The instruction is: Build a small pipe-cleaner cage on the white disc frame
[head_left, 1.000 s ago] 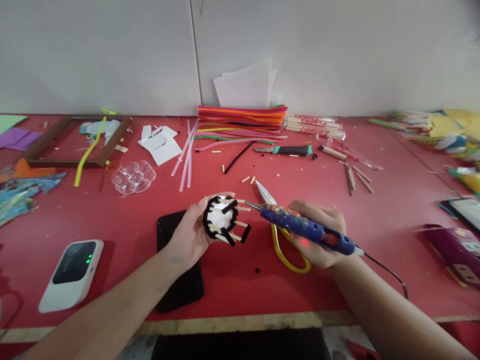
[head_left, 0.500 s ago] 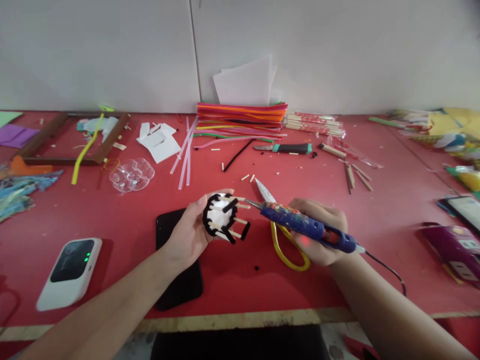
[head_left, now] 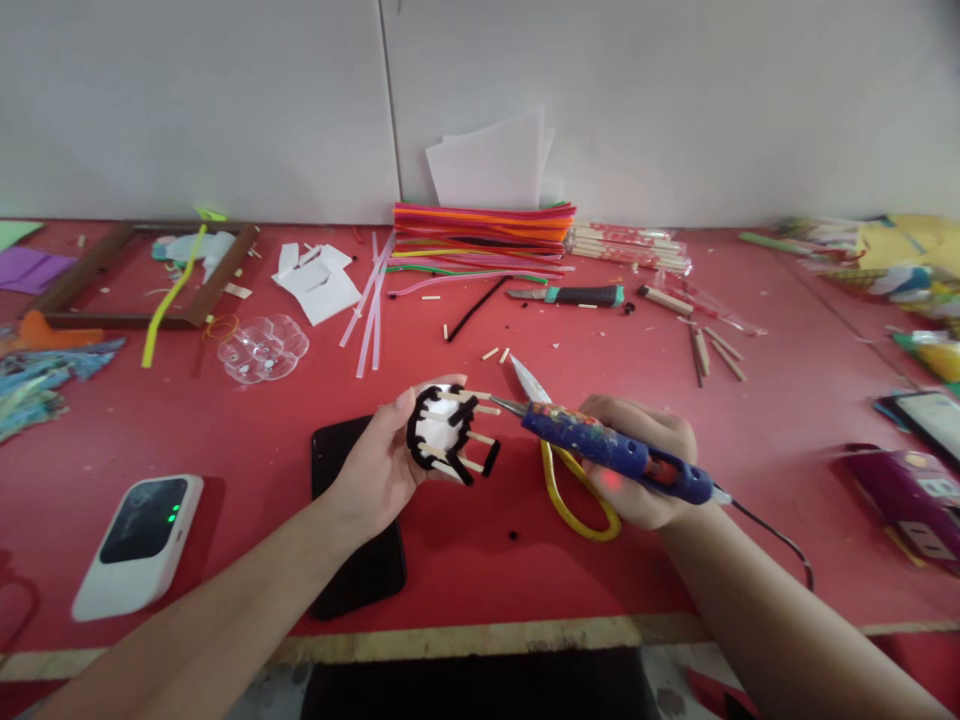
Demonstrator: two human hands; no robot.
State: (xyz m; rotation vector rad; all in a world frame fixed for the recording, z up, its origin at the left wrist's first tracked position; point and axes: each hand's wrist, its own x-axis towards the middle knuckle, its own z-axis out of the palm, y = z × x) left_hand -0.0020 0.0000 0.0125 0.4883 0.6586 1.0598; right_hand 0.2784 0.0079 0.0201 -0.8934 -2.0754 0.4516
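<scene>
Between the thumb and fingers of my left hand (head_left: 386,450) is a small round craft piece (head_left: 442,432), white in the middle with a fuzzy black rim. Short wooden sticks stand out from it toward the right, some with black fuzzy pieces across them. My right hand (head_left: 641,460) is wrapped round a blue, paint-stained glue gun (head_left: 592,440). Its metal nozzle points left at the tip of the uppermost stick; whether they touch I cannot tell. Scissors (head_left: 566,490) with yellow handles lie beneath the glue gun. A black phone (head_left: 367,570) lies under my left wrist.
Behind are a pile of coloured pipe cleaners (head_left: 484,235), a utility knife (head_left: 585,296), glue sticks (head_left: 375,310) and white paper scraps (head_left: 319,285). Left stand a wooden frame (head_left: 135,322), a clear plastic palette (head_left: 262,350) and a white device (head_left: 142,545). A purple pouch (head_left: 907,500) lies right.
Almost nothing differs. Both hands hold the craft piece and the glue gun in nearly the same places, the nozzle still at the stick's tip.
</scene>
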